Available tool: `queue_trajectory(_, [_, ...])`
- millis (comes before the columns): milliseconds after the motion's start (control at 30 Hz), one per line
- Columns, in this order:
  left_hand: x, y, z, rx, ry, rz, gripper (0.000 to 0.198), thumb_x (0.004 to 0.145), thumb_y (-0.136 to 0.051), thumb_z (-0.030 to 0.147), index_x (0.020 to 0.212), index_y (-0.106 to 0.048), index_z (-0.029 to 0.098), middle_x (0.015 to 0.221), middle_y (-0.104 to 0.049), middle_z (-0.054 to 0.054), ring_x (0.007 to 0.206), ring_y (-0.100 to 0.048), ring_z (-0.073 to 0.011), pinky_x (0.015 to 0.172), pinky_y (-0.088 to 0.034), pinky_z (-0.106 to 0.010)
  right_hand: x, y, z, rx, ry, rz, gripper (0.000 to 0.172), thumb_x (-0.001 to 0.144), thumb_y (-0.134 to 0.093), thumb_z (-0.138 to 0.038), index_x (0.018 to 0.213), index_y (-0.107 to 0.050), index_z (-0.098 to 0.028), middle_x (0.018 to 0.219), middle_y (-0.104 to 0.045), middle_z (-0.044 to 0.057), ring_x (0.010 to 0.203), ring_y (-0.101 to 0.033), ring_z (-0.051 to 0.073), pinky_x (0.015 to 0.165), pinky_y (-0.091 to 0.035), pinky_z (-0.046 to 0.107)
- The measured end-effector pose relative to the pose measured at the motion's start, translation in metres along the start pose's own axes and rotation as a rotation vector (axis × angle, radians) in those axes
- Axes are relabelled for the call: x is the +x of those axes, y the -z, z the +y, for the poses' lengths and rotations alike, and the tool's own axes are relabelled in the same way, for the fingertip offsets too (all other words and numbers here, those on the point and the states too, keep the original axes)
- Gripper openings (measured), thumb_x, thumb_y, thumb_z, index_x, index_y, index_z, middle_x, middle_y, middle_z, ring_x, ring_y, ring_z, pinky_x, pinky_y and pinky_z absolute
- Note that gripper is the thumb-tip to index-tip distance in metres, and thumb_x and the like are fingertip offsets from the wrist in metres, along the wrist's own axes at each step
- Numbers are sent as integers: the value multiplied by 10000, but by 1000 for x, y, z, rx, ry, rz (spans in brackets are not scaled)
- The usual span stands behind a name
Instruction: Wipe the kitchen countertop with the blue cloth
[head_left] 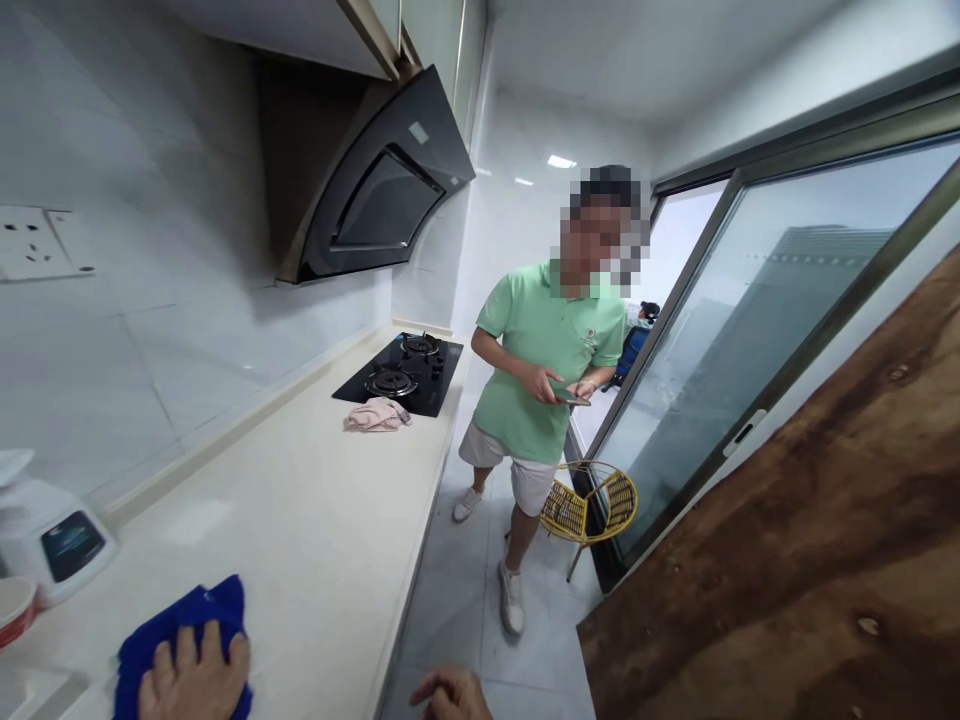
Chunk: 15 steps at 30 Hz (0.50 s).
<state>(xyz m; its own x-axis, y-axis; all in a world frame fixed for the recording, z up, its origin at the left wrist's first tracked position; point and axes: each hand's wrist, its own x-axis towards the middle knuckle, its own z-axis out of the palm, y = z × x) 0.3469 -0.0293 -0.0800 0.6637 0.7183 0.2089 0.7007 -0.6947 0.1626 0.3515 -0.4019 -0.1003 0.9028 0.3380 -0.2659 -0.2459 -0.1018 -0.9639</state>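
Observation:
My left hand lies flat, fingers stretched out, on a blue cloth pressed to the pale countertop at the bottom left. My right hand shows only partly at the bottom edge, by the counter's front edge; its fingers look curled, and nothing shows in them. A pink cloth lies crumpled farther along the counter, in front of the black gas hob.
A person in a green shirt stands in the aisle holding a phone. A yellow wicker chair stands by the sliding glass door. White appliance and a bowl at the left; range hood above; wooden panel at the right.

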Motion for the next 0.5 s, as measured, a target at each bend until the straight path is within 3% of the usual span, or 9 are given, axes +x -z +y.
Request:
queue_trajectory(133, [-9,1,-1,7,-32,-64,675,944,-281,384,1452,-592,66,1577,-459,-171,1502,-361,-366,1235,-264,-478,-6,4,-4,-76,31,-79,357,764,-590,-540,818,-737,-218,603,-652,19,579,-664,194,616,-526,318])
queue_trajectory(300, [-50,20,1,5,-77,-43,608,966,-375,335,1453,-586,40,1593,-423,-201,1525,-306,-385,1247,-238,-513,-18,-2,-14,-117,52,-183,451,804,-569,-613,878,-746,-205,648,-710,47,618,-674,216,641,-535,340])
queue_trajectory(500, [-111,35,-30,-78,-38,-21,562,979,-408,333,1451,-601,98,1616,-406,-142,1541,-295,-341,1267,-247,-507,-7,-40,-22,-294,201,-407,530,879,-564,-650,1002,-748,-169,752,-762,74,699,-689,229,703,-545,346])
